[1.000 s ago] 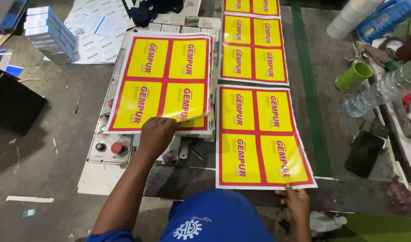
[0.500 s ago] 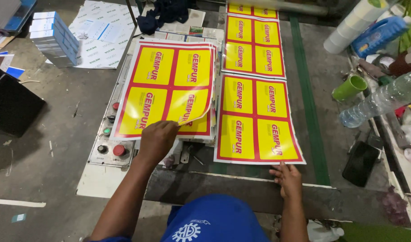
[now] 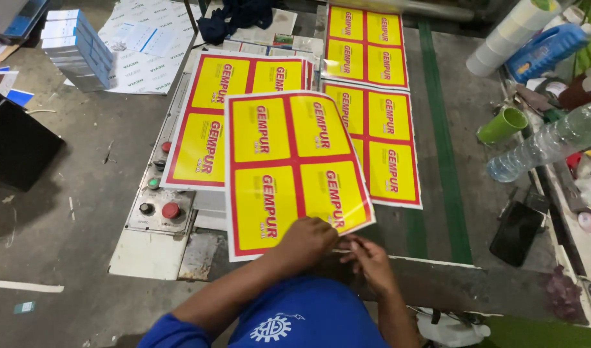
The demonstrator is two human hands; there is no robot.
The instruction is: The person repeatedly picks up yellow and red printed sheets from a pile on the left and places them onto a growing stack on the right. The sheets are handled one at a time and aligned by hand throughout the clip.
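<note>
Both hands, left hand (image 3: 308, 241) and right hand (image 3: 366, 258), pinch the thin, bendy yellow sheet (image 3: 292, 164) by its near edge, above the table (image 3: 437, 270).

Glossy paper sheet (image 3: 295, 167), rough grey metal table (image 3: 437, 283)

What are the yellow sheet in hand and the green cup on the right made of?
Yellow sheet: looks like thin glossy coated paper or film; it curls at the near edge where both hands, left and right, pinch it, and shows sheen. Green cup: likely plastic; smooth, uniform, opaque colour.
</note>
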